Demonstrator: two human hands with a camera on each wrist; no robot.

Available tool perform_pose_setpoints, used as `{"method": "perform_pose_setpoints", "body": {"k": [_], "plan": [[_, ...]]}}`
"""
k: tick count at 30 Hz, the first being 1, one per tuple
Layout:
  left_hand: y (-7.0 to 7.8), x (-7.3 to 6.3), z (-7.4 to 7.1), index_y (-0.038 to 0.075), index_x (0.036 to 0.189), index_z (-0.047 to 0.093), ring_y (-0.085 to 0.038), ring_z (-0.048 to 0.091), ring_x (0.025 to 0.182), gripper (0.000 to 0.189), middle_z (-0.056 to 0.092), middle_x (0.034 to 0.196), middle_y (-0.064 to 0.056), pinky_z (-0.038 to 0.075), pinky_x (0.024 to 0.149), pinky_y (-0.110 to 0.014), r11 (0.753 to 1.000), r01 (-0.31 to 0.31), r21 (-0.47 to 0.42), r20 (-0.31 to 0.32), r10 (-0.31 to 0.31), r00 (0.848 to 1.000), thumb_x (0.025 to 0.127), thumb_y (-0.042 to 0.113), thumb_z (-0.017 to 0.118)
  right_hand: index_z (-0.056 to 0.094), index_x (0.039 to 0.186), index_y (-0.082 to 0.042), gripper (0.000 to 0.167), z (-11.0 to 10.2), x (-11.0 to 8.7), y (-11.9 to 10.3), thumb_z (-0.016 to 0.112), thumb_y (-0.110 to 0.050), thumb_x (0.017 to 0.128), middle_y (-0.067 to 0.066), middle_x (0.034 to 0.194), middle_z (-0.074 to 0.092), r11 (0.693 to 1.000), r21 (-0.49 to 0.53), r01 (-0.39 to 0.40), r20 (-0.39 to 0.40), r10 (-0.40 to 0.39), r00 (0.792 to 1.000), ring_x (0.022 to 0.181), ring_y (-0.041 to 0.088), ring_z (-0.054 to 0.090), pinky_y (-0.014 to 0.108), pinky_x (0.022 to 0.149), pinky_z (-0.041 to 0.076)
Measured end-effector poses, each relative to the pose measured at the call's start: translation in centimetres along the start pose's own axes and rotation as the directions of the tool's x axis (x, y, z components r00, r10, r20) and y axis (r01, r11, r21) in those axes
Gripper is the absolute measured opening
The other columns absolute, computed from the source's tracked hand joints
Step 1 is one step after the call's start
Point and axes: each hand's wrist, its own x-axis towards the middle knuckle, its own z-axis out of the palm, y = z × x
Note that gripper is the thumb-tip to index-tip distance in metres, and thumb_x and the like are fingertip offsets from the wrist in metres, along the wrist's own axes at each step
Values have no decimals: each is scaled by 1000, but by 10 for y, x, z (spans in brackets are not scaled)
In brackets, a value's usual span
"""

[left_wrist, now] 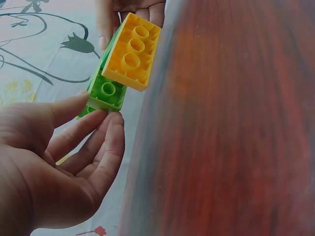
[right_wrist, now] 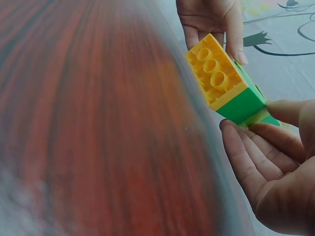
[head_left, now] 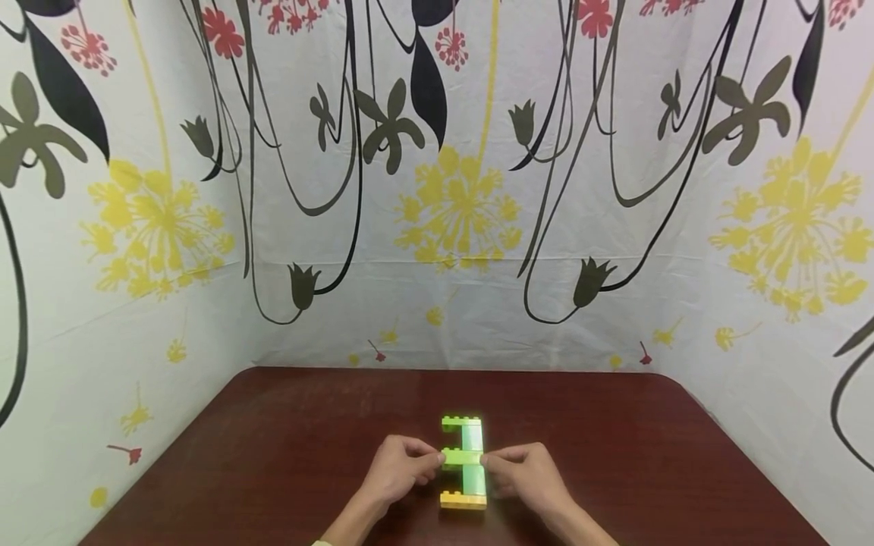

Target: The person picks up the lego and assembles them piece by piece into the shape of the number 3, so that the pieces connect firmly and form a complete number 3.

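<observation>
Joined toy building bricks [head_left: 473,479] form an E-like shape with its arms pointing left in the head view. Lime bricks make the top and middle arms, green bricks the spine, and a yellow brick [head_left: 463,500] the bottom arm. My left hand [head_left: 401,469] pinches the free end of the middle lime brick [left_wrist: 106,93] between thumb and fingers. From the other side, my right hand [head_left: 529,474] pinches the spine end of that same level. Both wrist views show the hollow underside of the yellow brick [right_wrist: 216,71], with round tubes inside.
A dark reddish-brown table [head_left: 307,409] with rounded far corners lies beneath the hands. White cloth [head_left: 437,318] printed with flowers and stems hangs behind it and along both sides.
</observation>
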Motion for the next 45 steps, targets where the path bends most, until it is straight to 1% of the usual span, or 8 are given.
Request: {"method": "perform_pose_setpoints", "body": {"k": [4, 6, 11, 17, 22, 27, 38, 45], "plan": [[0, 0, 0, 1, 93, 82, -16, 70, 70, 18, 76, 81, -5, 63, 68, -35, 1000, 29, -5, 15, -29, 999, 92, 19, 81, 77, 108, 11, 33, 0, -2, 0, 78, -18, 95, 14, 98, 79, 1000, 23, -10, 20, 10, 1000, 71, 22, 74, 41, 71, 66], [0, 0, 1, 0, 93, 82, -15, 70, 70, 19, 77, 82, -7, 63, 68, -35, 999, 34, -13, 23, -34, 999, 92, 19, 81, 77, 107, 12, 32, 1, -2, 1, 78, -18, 94, 13, 97, 79, 999, 32, -15, 26, 14, 1000, 69, 20, 73, 40, 71, 66], [0, 1, 3, -1, 91, 81, -16, 70, 69, 18, 77, 80, -9, 63, 66, -34, 999, 32, -27, 38, -31, 999, 92, 17, 81, 77, 107, 13, 33, 1, -2, 2, 78, -18, 94, 11, 92, 78, 999, 35, -14, 20, 13, 1000, 66, 17, 72, 39, 69, 66], [-3, 2, 5, 0, 88, 81, -16, 70, 67, 17, 76, 77, -7, 62, 64, -33, 999, 24, -23, 41, -23, 999, 92, 17, 81, 77, 108, 13, 33, 1, -1, 5, 78, -18, 95, 10, 86, 77, 999, 44, -24, 20, 23, 1000, 66, 16, 72, 38, 68, 66], [-5, 3, 6, 1, 87, 81, -15, 70, 65, 17, 75, 75, -6, 62, 62, -33, 1000, 30, -11, 40, -29, 999, 93, 16, 81, 77, 108, 13, 32, 2, -1, 8, 77, -17, 96, 14, 91, 79, 998, 48, -36, 34, 34, 999, 68, 18, 75, 39, 69, 66], [-6, 5, 5, 2, 87, 81, -15, 70, 65, 17, 76, 76, -6, 62, 62, -33, 999, 52, 0, 43, -52, 998, 94, 17, 81, 77, 108, 12, 31, 2, 1, 8, 77, -17, 96, 15, 89, 79, 998, 24, -53, 30, 53, 998, 68, 18, 76, 38, 68, 66], [-7, 5, 6, 2, 86, 81, -15, 71, 65, 16, 75, 74, -7, 62, 61, -32, 998, 60, 4, 39, -60, 997, 93, 17, 81, 79, 106, 10, 29, 2, 3, 8, 76, -17, 96, 16, 89, 80, 998, -6, -66, 29, 66, 997, 68, 18, 76, 37, 66, 65], [-7, 5, 6, 3, 86, 81, -14, 70, 63, 15, 75, 73, -6, 62, 59, -31, 998, 61, 20, 42, -61, 997, 93, 16, 81, 78, 107, 10, 28, 2, 3, 8, 75, -17, 97, 17, 93, 80, 998, -13, -64, 36, 64, 997, 69, 18, 76, 37, 66, 65]]}}
